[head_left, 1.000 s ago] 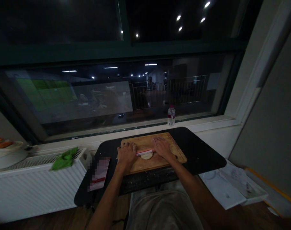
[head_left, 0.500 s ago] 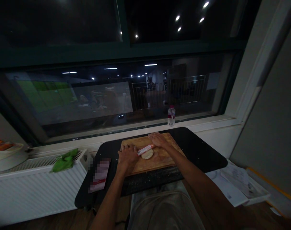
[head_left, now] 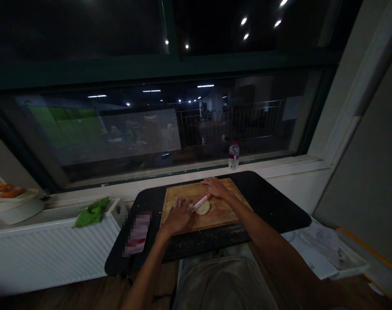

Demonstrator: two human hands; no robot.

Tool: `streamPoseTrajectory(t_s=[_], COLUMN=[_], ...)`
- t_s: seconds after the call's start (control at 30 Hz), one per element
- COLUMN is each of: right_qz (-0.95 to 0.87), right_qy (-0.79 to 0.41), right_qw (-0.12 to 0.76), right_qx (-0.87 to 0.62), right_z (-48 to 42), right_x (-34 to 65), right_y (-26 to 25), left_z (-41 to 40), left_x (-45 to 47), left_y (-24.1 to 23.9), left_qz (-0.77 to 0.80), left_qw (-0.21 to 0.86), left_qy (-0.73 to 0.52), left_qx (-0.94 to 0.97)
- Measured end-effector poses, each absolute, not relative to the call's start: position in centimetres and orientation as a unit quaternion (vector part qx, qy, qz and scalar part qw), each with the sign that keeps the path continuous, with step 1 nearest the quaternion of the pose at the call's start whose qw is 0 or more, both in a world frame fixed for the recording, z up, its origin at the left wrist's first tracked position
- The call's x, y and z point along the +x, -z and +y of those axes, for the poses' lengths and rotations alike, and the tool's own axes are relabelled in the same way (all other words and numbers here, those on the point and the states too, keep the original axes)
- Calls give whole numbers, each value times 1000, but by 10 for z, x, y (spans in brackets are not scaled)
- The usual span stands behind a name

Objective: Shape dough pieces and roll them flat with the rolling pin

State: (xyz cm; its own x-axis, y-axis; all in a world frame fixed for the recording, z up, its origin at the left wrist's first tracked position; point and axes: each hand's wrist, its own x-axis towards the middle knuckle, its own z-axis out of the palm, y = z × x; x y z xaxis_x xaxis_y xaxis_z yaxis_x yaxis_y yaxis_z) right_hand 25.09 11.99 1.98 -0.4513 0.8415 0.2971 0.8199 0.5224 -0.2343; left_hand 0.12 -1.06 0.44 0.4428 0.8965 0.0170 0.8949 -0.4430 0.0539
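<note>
The left hand (head_left: 180, 212) lies low over the near, left end of a red-and-white rod (head_left: 201, 201), fingers extended and slightly spread rather than curled into a fist. The right hand (head_left: 216, 188) is at the rod's far end, its fingers also stretched out, pointing left beyond the rod, with the palm side down. Both hands look flattened, meeting the rod from above; their undersides are hidden, so how firmly either one bears on it cannot be told. Between them the rod's printed middle shows bare, slanting up and away to the right. It runs along the upper-left edge of a pale, round, flat disc (head_left: 203, 209), seeming to overlap that edge, though actual pressure there is not visible. Neither hand appears to touch the disc itself. Rod and disc are both over a wooden board (head_left: 215, 221), which lies on a black table (head_left: 275, 211) dotted with pale crumbs near its front edge. A pinkish packet (head_left: 141, 232), partly blurred, rests on the table to the left of the board. Beyond the table, a capped clear bottle (head_left: 234, 156) stands upright on the windowsill (head_left: 273, 167), well apart from the hands.
</note>
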Motion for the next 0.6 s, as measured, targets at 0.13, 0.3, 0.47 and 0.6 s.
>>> streamPoseTrajectory(t_s=[0.13,0.3,0.47,0.6], right_qz=[-860,-863,-856,-846], right_qy=[-26,-7,1,0], right_qw=[204,238,266,275], right_qx=[-466,-444,-443,-456], right_z=[123,120,115,107], right_x=[254,263,274,285], right_y=[-17,-8,7,17], left_z=[-14,-28,-40,-43], left_x=[1,9,7,6], left_y=[6,3,-15,-23], left_qz=[533,562,535,533], left_qw=[77,146,217,224], left_qy=[-67,-133,-132,-127], left_qx=[840,803,806,806])
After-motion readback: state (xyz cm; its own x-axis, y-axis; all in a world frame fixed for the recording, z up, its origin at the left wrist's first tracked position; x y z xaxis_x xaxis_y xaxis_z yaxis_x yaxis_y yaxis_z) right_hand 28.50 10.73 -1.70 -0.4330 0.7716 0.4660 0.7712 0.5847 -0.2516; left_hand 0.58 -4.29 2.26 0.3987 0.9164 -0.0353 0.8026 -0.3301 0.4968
